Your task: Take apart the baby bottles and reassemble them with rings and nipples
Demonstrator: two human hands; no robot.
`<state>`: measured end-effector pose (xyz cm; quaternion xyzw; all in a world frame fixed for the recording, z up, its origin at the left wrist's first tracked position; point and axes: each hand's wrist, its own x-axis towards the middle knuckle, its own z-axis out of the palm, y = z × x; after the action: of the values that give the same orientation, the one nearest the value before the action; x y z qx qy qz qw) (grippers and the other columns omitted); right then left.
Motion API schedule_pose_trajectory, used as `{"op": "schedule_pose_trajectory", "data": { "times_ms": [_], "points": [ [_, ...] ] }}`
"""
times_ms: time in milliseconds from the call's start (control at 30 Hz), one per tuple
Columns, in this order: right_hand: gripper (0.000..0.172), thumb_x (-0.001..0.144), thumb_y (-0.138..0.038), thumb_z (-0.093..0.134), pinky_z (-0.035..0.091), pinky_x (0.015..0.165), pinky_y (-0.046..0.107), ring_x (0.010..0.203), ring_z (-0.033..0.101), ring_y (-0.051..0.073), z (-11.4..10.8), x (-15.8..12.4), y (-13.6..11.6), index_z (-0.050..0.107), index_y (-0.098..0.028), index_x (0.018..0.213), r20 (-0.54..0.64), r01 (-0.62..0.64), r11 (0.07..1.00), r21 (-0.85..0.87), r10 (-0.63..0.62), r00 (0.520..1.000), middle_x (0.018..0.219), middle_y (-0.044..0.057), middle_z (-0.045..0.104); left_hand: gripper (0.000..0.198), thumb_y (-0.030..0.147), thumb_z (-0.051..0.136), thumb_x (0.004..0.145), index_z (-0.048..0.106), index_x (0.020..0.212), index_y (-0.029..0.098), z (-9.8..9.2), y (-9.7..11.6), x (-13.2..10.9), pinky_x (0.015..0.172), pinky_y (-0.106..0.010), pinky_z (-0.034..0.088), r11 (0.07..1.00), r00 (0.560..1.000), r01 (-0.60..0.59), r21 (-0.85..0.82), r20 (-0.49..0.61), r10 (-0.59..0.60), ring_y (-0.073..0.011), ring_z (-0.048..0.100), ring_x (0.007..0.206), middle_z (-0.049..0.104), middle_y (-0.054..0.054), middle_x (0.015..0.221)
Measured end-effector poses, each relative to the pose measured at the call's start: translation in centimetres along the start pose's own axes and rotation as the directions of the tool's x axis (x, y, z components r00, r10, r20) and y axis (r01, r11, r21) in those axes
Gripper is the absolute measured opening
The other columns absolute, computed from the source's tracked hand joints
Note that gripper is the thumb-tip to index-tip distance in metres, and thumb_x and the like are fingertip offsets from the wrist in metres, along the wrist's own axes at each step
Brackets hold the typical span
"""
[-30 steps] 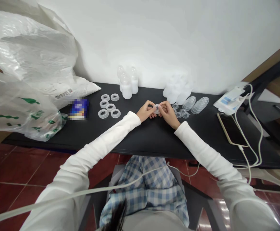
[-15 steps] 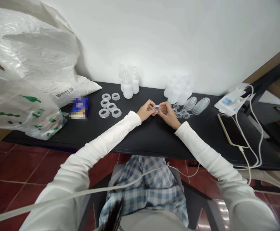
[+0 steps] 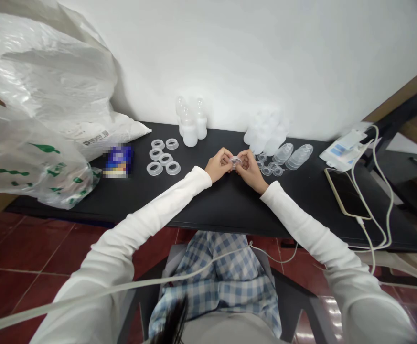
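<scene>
Two bare hands meet above the matte black bench [image 3: 229,208]: the left hand [image 3: 218,165] and the right hand [image 3: 251,171] are both curled and closed, pinching one small clear plastic ring [image 3: 235,162] between them. Its edge shows between the fingertips, but its exact shape is partly hidden. White long sleeves [image 3: 165,205] run down from both wrists.

Left of the hands, six thick, clear, flexible-looking collars [image 3: 165,159] lie flat in a loose cluster, each with a round central hole. Behind them stand three frosted plastic baby bottles [image 3: 189,129], upright and close together, with rounded translucent tops. To the right, a heap of cloudy, soft-looking bell-shaped pieces [image 3: 265,131] sits against the wall. Just in front of it, two nested stacks of clear ribbed cups [image 3: 299,157] lie on their sides, beside several tiny clear rings [image 3: 266,170] scattered near the right hand.

Farther left, a white sack with a printed label [image 3: 97,138] slumps against the wall, beside crinkled, glossy plastic bags [image 3: 39,62], one printed with green marks, and a pixelated blue packet [image 3: 118,161]. At the right end of the bench, a phone with a pale rim [image 3: 346,193] lies face up near a white flat packet [image 3: 342,153], and a white cable [image 3: 375,205] loops beside them.
</scene>
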<state>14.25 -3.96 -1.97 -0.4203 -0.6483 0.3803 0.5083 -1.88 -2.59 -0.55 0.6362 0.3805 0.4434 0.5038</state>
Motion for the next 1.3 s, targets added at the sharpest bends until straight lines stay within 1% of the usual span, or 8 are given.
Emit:
{"op": "schedule_pose_trajectory", "data": {
  "times_ms": [167, 333, 433, 533, 633, 800, 1067, 1300],
  "points": [
    [0.034, 0.084, -0.045, 0.068, 0.040, 0.051, 0.025, 0.058, 0.049, 0.010, 0.3, -0.1, 0.0, 0.042, -0.027, 0.095, -0.005, -0.017, 1.000, 0.015, 0.017, 1.000, 0.072, -0.007, 0.049, 0.022, 0.018, 0.073, 0.081, 0.053, 0.088, 0.019, -0.1, -0.1, 0.1, 0.054, -0.018, 0.047, 1.000, 1.000, -0.020, -0.008, -0.011, 0.020, -0.0057, 0.058, 0.051, 0.058, 0.009, 0.062],
    [0.037, 0.083, -0.052, 0.069, 0.041, 0.053, 0.025, 0.058, 0.049, 0.009, 0.1, 0.0, 0.0, 0.045, -0.026, 0.094, -0.042, -0.037, 0.999, 0.014, 0.037, 0.998, 0.073, -0.006, 0.051, 0.028, 0.020, 0.078, 0.079, 0.053, 0.090, 0.018, 0.1, -0.9, 0.4, 0.058, -0.018, 0.049, 0.996, 1.000, -0.031, -0.083, 0.002, 0.031, -0.0050, 0.060, 0.055, 0.060, 0.009, 0.066],
    [0.045, 0.081, -0.060, 0.070, 0.044, 0.055, 0.026, 0.061, 0.053, 0.010, -0.3, 0.1, 0.0, 0.047, -0.025, 0.097, 0.001, -0.090, 0.995, 0.048, 0.090, 0.996, 0.076, -0.005, 0.054, 0.031, 0.025, 0.080, 0.079, 0.053, 0.092, 0.017, 0.1, -1.3, 0.7, 0.060, -0.020, 0.051, 0.990, 1.000, 0.013, -0.140, 0.009, -0.012, -0.0062, 0.063, 0.057, 0.063, 0.007, 0.067],
    [0.052, 0.075, -0.064, 0.074, 0.047, 0.058, 0.026, 0.066, 0.056, 0.011, -0.5, 0.2, 0.0, 0.047, -0.026, 0.099, 0.035, -0.080, 0.995, 0.063, 0.078, 0.996, 0.080, -0.005, 0.056, 0.034, 0.026, 0.082, 0.077, 0.052, 0.093, 0.017, -0.1, -1.6, 0.9, 0.064, -0.021, 0.054, 0.982, 0.999, 0.040, -0.183, 0.017, -0.038, -0.0074, 0.066, 0.060, 0.065, 0.006, 0.069],
    [0.056, 0.073, -0.064, 0.077, 0.047, 0.061, 0.026, 0.070, 0.057, 0.012, -0.5, 0.1, -0.2, 0.047, -0.026, 0.100, 0.034, -0.058, 0.996, 0.062, 0.056, 0.998, 0.084, -0.003, 0.058, 0.035, 0.022, 0.082, 0.076, 0.052, 0.094, 0.017, -0.2, -1.7, 0.9, 0.065, -0.022, 0.054, 0.979, 0.999, 0.032, -0.202, 0.035, -0.026, -0.0081, 0.067, 0.061, 0.065, 0.006, 0.071],
    [0.053, 0.072, -0.061, 0.079, 0.044, 0.058, 0.026, 0.067, 0.054, 0.011, -0.4, 0.0, -0.4, 0.047, -0.026, 0.096, 0.024, -0.049, 0.998, 0.038, 0.048, 0.999, 0.079, -0.004, 0.055, 0.031, 0.017, 0.079, 0.076, 0.052, 0.092, 0.017, -0.2, -1.4, 0.7, 0.062, -0.021, 0.052, 0.988, 0.999, 0.021, -0.151, 0.033, -0.016, -0.0072, 0.065, 0.059, 0.064, 0.007, 0.070],
    [0.048, 0.076, -0.058, 0.076, 0.043, 0.059, 0.026, 0.066, 0.052, 0.012, 0.0, -0.2, -0.9, 0.045, -0.026, 0.093, -0.002, -0.015, 0.999, 0.038, 0.015, 1.000, 0.075, -0.006, 0.050, 0.030, 0.017, 0.079, 0.075, 0.053, 0.090, 0.018, 0.1, -0.8, 0.4, 0.058, -0.020, 0.050, 0.989, 0.999, 0.014, -0.150, 0.031, -0.010, -0.0061, 0.062, 0.056, 0.062, 0.008, 0.067],
    [0.046, 0.081, -0.061, 0.071, 0.038, 0.052, 0.025, 0.061, 0.047, 0.011, 0.4, -0.3, -1.2, 0.044, -0.027, 0.095, -0.023, -0.047, 0.997, 0.054, 0.049, 0.999, 0.071, -0.006, 0.045, 0.026, 0.015, 0.076, 0.077, 0.054, 0.089, 0.018, 0.2, -0.5, 0.3, 0.050, -0.017, 0.045, 0.987, 0.999, 0.031, -0.159, -0.005, -0.032, -0.0052, 0.058, 0.050, 0.058, 0.009, 0.062]
  ]
}}
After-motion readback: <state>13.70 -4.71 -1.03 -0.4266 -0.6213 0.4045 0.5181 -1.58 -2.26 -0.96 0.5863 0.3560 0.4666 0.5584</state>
